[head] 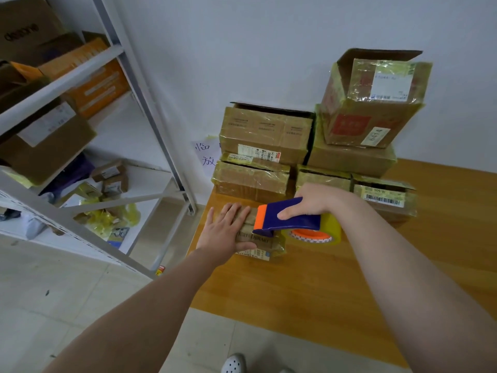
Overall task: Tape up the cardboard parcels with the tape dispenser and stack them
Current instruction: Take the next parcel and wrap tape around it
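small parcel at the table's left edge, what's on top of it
The left hand lies flat on the small parcel, and the tape dispenser, gripped by the right hand, touches its top. The surface beneath both is hidden.

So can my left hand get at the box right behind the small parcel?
Probably yes. The left hand lies flat on the parcel, and the box stands just beyond it with nothing between; the right hand and dispenser sit off to the side.
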